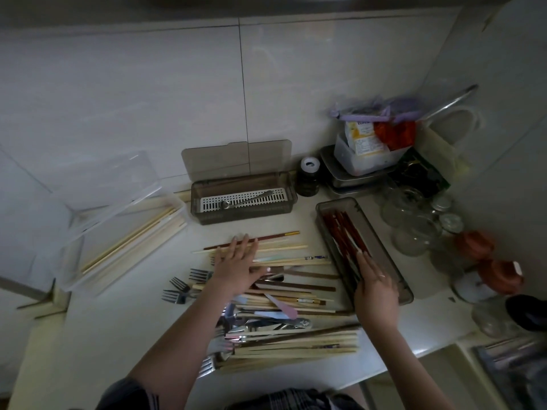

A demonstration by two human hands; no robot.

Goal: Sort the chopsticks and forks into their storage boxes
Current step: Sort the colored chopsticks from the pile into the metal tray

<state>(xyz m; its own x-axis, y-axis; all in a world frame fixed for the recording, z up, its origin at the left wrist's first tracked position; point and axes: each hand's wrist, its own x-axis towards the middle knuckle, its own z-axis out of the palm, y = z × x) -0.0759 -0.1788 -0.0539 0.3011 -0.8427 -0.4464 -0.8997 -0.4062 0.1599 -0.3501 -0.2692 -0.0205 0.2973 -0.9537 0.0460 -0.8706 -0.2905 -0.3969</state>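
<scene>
The only writing I can find is on the yellow-and-white packet (364, 137) in the white tub (359, 161) at the back right corner; a few blue letters sit along its top edge, too blurred for me to read. The small printed bands on some chopstick ends are also too small to make out.

My left hand (236, 269) lies flat, fingers straight and spread, palm down on the heap of mixed chopsticks (284, 294) in the middle of the white counter (118, 335). Its fingertips reach a long dark red chopstick (266, 238) at the far edge of the heap. Just to the left of that hand, three forks (180, 288) lie with their tines pointing left, and more forks poke out of the near end of the heap, beside my forearm.

My right hand (374, 287) is also flat with fingers straight and close together, resting on the near part of the smoky grey box (396, 258) at the right of the heap. Dark red chopsticks (344, 233) lie lengthwise in that box, just beyond my fingertips.

Behind the heap stands a second smoky box (242, 202) with its lid up and a white slotted insert holding one metal spoon (245, 200). To the left, a clear box (118, 232) with its lid raised holds pale wooden chopsticks (133, 238).
</scene>
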